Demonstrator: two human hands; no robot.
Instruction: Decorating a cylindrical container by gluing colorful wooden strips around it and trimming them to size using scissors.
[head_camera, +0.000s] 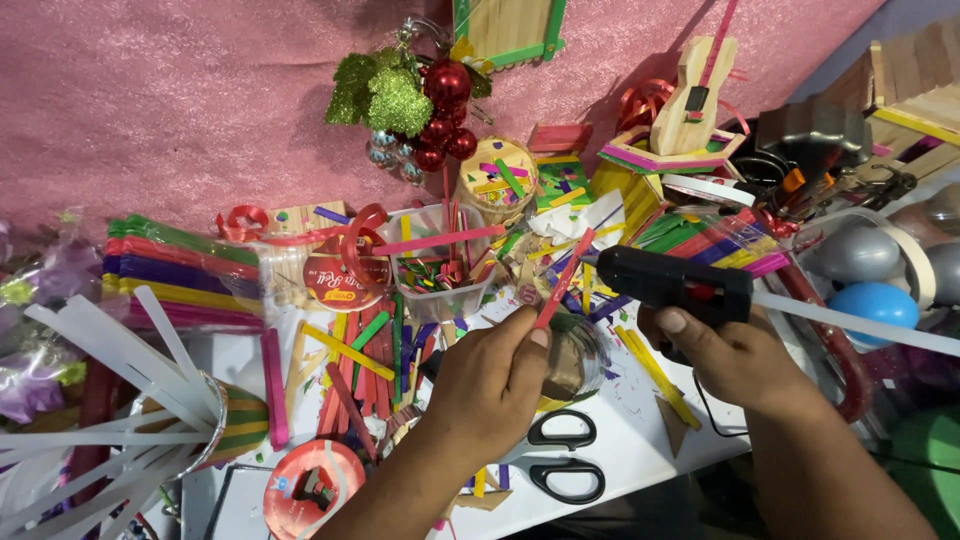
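You face pink glittery backdrop (150, 100) spanning whole rear. White worktop (640, 450) below, surface mostly buried under craft clutter. Grey wall strip (890, 30) at top right corner. Light even, bright, soft shadows on backdrop. Floor not visible to you. No window in sight.

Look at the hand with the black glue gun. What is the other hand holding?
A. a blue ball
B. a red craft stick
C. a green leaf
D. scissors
B: the left hand pinches a red craft stick and points it at the nozzle of the black glue gun, which the right hand grips; the scissors lie untouched on the table.
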